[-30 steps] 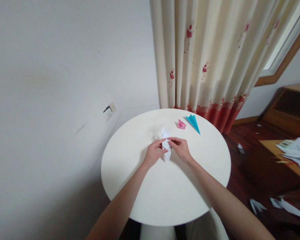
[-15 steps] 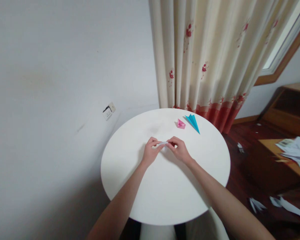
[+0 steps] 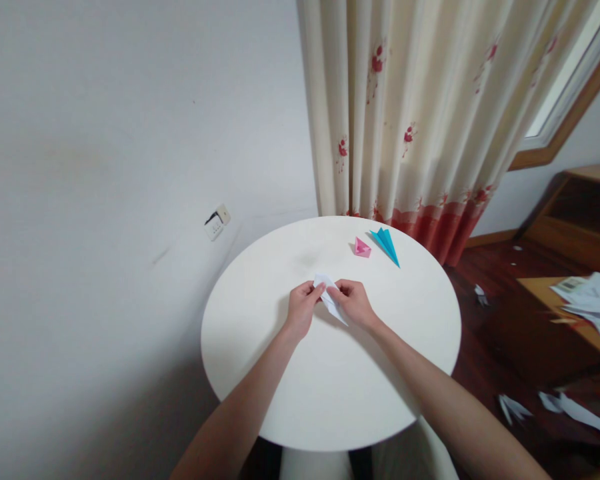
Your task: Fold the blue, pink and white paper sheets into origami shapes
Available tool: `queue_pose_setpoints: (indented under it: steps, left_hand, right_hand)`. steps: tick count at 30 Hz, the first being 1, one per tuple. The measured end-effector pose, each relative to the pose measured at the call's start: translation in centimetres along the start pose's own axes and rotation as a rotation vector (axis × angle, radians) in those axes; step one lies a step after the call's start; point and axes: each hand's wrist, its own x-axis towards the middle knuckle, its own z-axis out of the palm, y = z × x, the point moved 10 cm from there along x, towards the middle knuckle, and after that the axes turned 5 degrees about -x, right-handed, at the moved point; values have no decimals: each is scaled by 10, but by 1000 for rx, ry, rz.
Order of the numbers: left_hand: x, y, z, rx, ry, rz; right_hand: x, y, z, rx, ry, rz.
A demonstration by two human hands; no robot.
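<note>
A folded piece of white paper is held between both hands above the middle of a round white table. My left hand pinches its left side, thumb on top. From the right, my right hand grips the other side, its thumb also pressed on the paper. The paper's wide end points away from me and a narrow tip points toward me, to the right. Fingers under the sheet are partly hidden. Farther back on the table lie a pink folded paper piece and a blue paper plane.
A white wall with a socket borders the table on the left. Behind it hangs a flowered curtain. At the right, papers lie on a wooden surface, and paper scraps are on the dark floor.
The white paper has turned from nearly edge-on to showing its flat face, its tip now toward me. Both thumbs have come onto its top face.
</note>
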Motion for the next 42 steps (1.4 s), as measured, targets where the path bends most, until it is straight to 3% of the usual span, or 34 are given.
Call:
queue_pose_setpoints:
  steps: [9, 14, 16, 19, 23, 28, 31, 33, 36, 39, 42]
  left_hand:
    - [0, -4, -4, -141, 34, -86]
    - [2, -7, -16, -254, 117, -87]
    - [4, -8, -20, -285, 155, -53]
    - [4, -12, -21, -260, 179, -11]
    - [0, -12, -11, -198, 143, 30]
    - [-5, -12, 3, -125, 55, 7]
    - [-3, -11, 5, -108, 4, 1]
    - [1, -6, -4, -119, 25, 18]
    - [10, 10, -18, -10, 37, 73]
    - [15, 24, -19, 191, -55, 100]
    - [16, 28, -15, 266, -128, 106]
  right_hand:
    - [3, 6, -7, 143, 15, 86]
    - [6, 12, -12, 336, 19, 138]
    - [5, 10, -4, 298, -37, 109]
    - [2, -5, 15, 149, -140, -51]
    - [-1, -11, 13, 10, -16, -142]
    - [3, 2, -15, -51, 210, -39]
    - [7, 12, -30, -53, 279, 40]
    - [10, 14, -32, -35, 234, 62]
    - [13, 10, -17, -34, 7, 31]
    - [6, 5, 3, -114, -235, -37]
    - [1, 4, 8, -188, -293, -70]
